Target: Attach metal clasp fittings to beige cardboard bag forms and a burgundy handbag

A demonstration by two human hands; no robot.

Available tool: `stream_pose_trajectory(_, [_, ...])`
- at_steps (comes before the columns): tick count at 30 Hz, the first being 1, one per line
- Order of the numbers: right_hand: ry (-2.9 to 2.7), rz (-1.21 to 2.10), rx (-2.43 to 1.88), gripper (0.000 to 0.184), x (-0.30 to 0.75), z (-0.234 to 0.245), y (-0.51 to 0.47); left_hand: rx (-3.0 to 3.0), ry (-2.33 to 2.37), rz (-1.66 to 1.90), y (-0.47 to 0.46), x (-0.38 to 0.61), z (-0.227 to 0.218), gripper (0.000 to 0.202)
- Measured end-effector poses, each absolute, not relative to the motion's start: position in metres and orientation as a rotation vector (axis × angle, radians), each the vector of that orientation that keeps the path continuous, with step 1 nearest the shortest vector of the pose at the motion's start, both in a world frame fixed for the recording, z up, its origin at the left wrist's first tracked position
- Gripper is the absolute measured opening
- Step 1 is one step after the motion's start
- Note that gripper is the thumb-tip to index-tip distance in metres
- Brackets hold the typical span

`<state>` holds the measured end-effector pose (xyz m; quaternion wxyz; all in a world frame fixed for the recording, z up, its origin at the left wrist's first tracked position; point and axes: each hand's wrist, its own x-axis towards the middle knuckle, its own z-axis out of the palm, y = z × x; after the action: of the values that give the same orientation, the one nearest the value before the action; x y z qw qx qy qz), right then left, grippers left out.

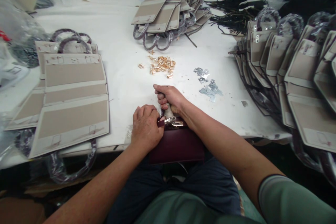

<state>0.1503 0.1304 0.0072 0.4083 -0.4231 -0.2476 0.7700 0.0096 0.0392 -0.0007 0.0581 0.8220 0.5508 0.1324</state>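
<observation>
A dark maroon bag panel [178, 147] lies over the table's near edge and onto my lap. My left hand [145, 126] presses on its top edge, fingers curled, pinching a small maroon strap beside a gold metal clasp [175, 121]. My right hand [170, 98] is closed in a fist around the handle of a tool held upright over that clasp; the tool's tip is hidden by the hand.
Gold fittings [160, 65] and silver plates [208, 85] lie loose on the white table [123, 77]. A stack of beige bag panels [70, 98] sits at left, another pile [168, 7] at the back, and a long overlapping row [288, 66] at right.
</observation>
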Motion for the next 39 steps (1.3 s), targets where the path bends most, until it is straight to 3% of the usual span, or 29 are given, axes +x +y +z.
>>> stream_pose_trajectory(8, [-0.608, 1.896, -1.053, 0.037, 0.155, 0.013, 0.133, 2.499, 1.651, 0.434, 0.039, 0.007, 0.000, 0.008])
stream_pose_trajectory(13, [-0.735, 1.358, -0.983, 0.044, 0.203, 0.081, 0.093, 2.496, 1.619, 0.566, 0.039, 0.003, -0.003, 0.014])
stream_pose_trajectory(17, [-1.153, 1.111, -1.254, 0.034, 0.221, 0.109, 0.010, 2.535, 1.558, 0.725, 0.035, 0.000, -0.005, 0.018])
stream_pose_trajectory(21, [-1.607, 1.079, -1.592, 0.013, 0.206, 0.062, -0.051, 2.558, 1.538, 0.852, 0.028, -0.002, -0.005, 0.020])
stream_pose_trajectory(25, [-1.502, 0.812, -1.683, 0.036, 0.203, 0.023, -0.068, 2.420, 1.496, 0.987, 0.020, -0.004, -0.003, 0.017])
stream_pose_trajectory(29, [-1.396, 0.818, -1.583, 0.056, 0.209, 0.021, -0.077, 2.286, 1.486, 1.084, 0.007, -0.006, 0.002, 0.020])
stream_pose_trajectory(36, [-1.455, 0.727, -1.538, 0.053, 0.193, 0.034, -0.108, 2.001, 1.506, 1.144, -0.030, 0.000, 0.024, 0.029])
stream_pose_trajectory(39, [-1.514, 0.609, -1.569, 0.067, 0.180, 0.051, -0.128, 1.876, 1.513, 1.164, -0.057, 0.015, 0.048, 0.035])
